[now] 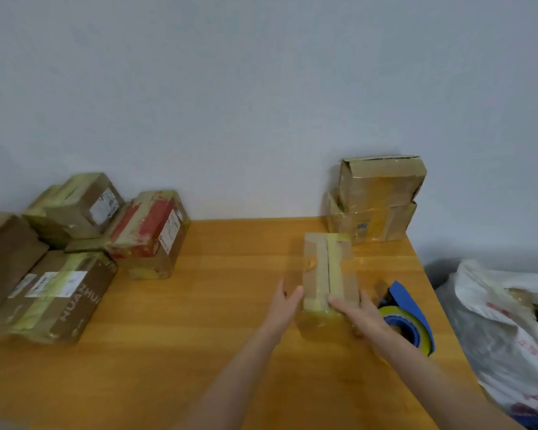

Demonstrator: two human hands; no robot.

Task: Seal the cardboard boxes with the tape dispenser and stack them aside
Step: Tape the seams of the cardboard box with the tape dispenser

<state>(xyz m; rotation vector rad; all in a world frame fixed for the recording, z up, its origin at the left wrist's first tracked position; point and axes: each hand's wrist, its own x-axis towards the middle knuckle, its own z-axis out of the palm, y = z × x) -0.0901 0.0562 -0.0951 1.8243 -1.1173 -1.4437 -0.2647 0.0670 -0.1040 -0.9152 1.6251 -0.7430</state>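
Note:
A small cardboard box [325,268] with yellowish tape along its top seam lies on the wooden table [218,305], right of centre. My left hand [284,301] holds its left side with the thumb on the top edge. My right hand [359,311] grips its right near corner, fingers over the top and side. The blue tape dispenser [406,318] with a yellowish roll lies on the table just right of the box, behind my right hand. Two taped boxes [378,197] are stacked at the table's back right corner.
Several taped boxes [66,252] are piled at the left of the table against the wall. A white plastic bag [510,330] of scraps sits beyond the table's right edge. A plain wall rises behind the table.

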